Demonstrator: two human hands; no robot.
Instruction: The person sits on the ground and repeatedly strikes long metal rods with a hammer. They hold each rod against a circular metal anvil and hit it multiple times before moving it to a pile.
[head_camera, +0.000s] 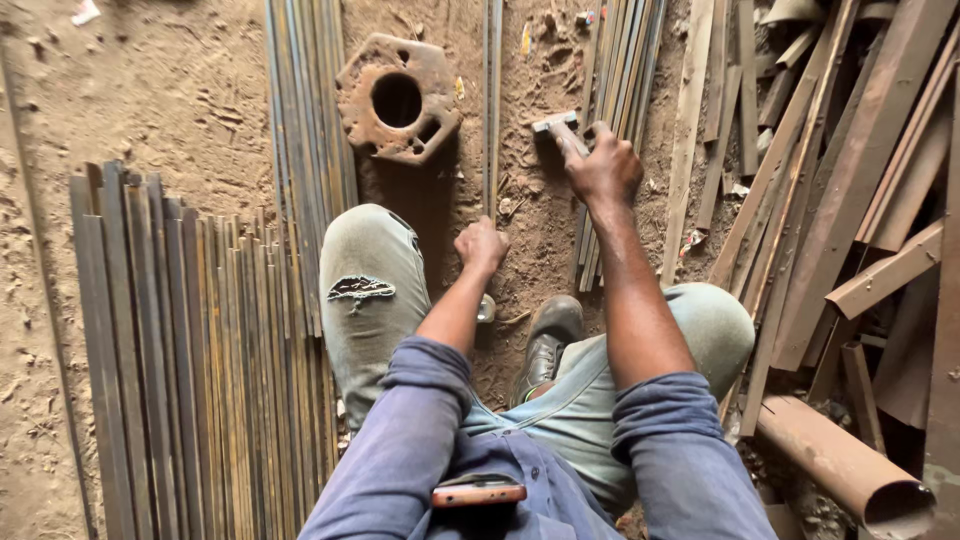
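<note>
A hammer (560, 133) is gripped in the right hand (603, 168), the fingers wrapped tight round its handle, with the metal head lying at about eleven o'clock from the knuckles, just above the dirt floor (170, 90). The left hand (481, 246) is closed in a fist round the near end of a thin steel rod (491, 100), which runs from that fist straight toward twelve o'clock across the dirt; the fingers are pressed together and pinch the rod. A rusty hexagonal steel plate (398, 98) with a round hole is seen at about ten o'clock from the left hand, just beside the rod, and it looks fit to be used as an anvil. More rods are bundled (620, 90) at one o'clock, right beside the hammer, and a wide stack of flat strips (190, 350) lies at nine o'clock beyond the torn knee (365, 290). A shoe (548, 340) is planted between the two forearms. For the blow to be struck well, the rod would best be held low and steady, its bent part laid flat on a hard surface, and the left fist kept well back from the point of impact. Short, square strikes would be judged safer than a long swing, since loose rods lie close to the hammer's path.
</note>
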